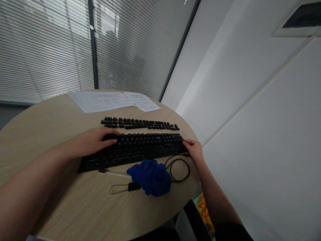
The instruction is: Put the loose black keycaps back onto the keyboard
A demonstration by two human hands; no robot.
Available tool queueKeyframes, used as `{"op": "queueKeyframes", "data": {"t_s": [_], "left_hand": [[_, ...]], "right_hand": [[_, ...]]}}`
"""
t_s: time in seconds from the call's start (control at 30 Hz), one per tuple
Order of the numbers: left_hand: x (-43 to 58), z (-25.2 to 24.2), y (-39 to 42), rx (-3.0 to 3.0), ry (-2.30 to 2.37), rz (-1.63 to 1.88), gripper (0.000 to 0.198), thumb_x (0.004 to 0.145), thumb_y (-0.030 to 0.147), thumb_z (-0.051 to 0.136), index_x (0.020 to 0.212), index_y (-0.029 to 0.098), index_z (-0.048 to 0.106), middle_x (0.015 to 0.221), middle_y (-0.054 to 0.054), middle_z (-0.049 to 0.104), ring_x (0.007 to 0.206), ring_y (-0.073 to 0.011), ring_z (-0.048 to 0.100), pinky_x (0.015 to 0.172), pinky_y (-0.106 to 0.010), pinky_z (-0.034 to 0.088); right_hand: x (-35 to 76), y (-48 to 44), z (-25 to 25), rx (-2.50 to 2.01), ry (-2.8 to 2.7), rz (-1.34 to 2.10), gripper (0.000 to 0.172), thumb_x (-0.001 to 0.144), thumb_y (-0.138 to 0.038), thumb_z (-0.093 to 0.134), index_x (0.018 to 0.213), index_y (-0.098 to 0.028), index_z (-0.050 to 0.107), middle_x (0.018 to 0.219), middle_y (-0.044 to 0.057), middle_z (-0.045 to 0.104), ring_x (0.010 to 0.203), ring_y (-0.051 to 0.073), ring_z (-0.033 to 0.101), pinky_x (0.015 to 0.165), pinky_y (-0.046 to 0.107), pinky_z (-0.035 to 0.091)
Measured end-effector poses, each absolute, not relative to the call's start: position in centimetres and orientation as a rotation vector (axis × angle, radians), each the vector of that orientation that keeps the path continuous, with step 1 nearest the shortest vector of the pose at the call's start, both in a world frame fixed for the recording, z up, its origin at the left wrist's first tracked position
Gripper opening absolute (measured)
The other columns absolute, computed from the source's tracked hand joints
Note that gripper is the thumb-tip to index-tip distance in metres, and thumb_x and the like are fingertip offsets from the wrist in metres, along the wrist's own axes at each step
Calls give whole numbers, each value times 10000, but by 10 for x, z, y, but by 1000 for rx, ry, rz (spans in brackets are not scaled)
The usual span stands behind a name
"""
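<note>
A black keyboard lies across the round table, with its upper rows of keycaps in place and a flatter, darker area towards me. My left hand rests over its far left part. The fingers stretch along the far edge, and the thumb lies apart on the keys. At the right end, my right hand pinches the keyboard's edge between thumb and fingers. Behind the keyboard, loose black keycaps are laid out in rows, a long spacebar among them. My left palm hides part of the keyboard.
Close to me lie a crumpled blue cloth, a wire keycap puller and a thin pale-handled brush. A coiled black cable sits near the right edge. Printed papers lie at the back. A white wall stands right.
</note>
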State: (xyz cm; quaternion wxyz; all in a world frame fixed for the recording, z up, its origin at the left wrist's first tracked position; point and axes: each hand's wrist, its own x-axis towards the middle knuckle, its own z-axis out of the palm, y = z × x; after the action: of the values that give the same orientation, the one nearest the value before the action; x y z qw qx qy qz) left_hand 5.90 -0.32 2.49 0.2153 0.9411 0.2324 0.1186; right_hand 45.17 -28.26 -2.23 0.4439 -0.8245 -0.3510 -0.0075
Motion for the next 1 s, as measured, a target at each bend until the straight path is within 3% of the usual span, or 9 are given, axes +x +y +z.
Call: {"op": "queueKeyframes", "data": {"t_s": [0.2,0.37,1.0], "left_hand": [[60,26,-4,2620,626,341,524,889,492,465,1264,183,661,1274,-125,696,1160,-280,628,1044,-432,438],[59,27,-4,2622,630,338,518,891,494,462,1263,194,661,1292,-124,691,1163,-281,632,1050,-434,435],[59,16,8,2600,663,344,564,865,563,491,1270,209,661,1306,-103,683,1181,-301,627,1075,-453,429]], "right_hand": [[440,-282,-14,-2267,-1069,-281,227,866,-374,668,972,-242,820,1006,65,808,919,252,748,861,349,561],[431,-281,-8,-2448,-1161,-399,226,916,-345,629,1016,-254,810,1014,62,805,941,246,737,823,320,527],[429,-261,29,-2732,-1257,-330,153,856,-307,671,890,-237,802,937,110,781,903,265,702,762,324,483]]}}
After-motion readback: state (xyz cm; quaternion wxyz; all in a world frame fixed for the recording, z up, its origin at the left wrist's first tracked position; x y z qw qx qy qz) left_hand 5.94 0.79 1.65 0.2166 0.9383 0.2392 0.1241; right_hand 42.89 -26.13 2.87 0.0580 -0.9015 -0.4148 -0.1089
